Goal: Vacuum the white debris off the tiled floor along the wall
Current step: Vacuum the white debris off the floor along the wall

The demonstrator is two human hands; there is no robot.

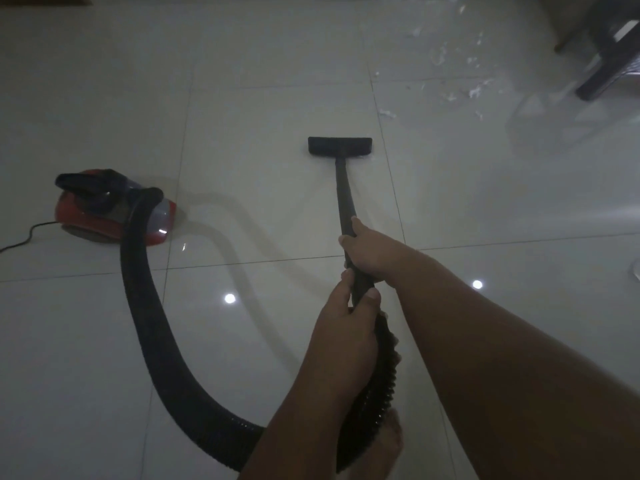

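While right hand [367, 251] grips wand [344, 194], furniture leg [601, 76] stands near debris [475, 91].

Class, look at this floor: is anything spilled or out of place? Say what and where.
Yes: white debris lies scattered over the tiled floor at upper right, near a dark furniture leg, beyond the vacuum nozzle.

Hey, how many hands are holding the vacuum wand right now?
2. The right hand grips the wand farther forward. The left hand holds it just behind, where the ribbed hose joins.
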